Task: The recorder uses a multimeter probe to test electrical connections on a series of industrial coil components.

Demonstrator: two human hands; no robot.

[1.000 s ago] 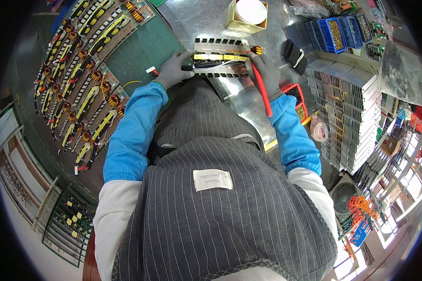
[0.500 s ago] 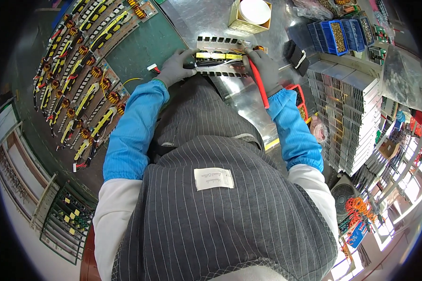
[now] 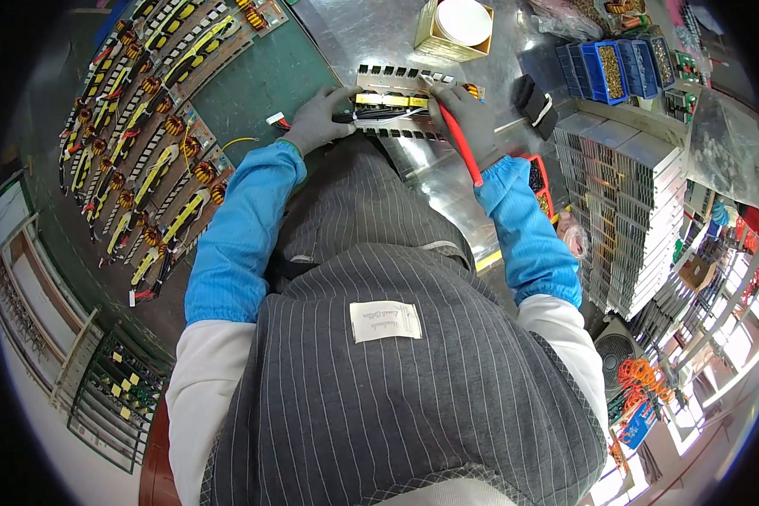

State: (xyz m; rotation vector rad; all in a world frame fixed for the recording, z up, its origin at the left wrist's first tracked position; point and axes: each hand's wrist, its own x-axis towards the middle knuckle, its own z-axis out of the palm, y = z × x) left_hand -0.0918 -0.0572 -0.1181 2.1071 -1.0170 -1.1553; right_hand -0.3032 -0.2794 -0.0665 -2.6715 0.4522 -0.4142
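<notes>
On the metal bench in front of me lies a circuit board assembly point(image 3: 394, 100), with black clip-like parts along both long edges, a yellow-wrapped component and black and white wires. My left hand point(image 3: 320, 122), in a grey glove, grips its left end between thumb and fingers. Over the right end, my gloved right hand point(image 3: 471, 120) holds a tool with a long red handle point(image 3: 461, 148), which slants down toward my wrist. The tool's working end lies at the board, but its kind is unclear. A white connector with red wires point(image 3: 277, 121) sticks out beside my left hand.
Rows of similar boards point(image 3: 143, 143) cover the green mat point(image 3: 270, 72) on the left. Beyond the board stands a box with a white round container point(image 3: 462, 23). At right are blue parts bins point(image 3: 600, 69), a black block point(image 3: 533, 105), a red bin point(image 3: 538, 187) and stacked metal pieces point(image 3: 620, 190).
My right hand has shifted slightly left over the board, and the red handle has tilted a little. The left hand keeps its hold.
</notes>
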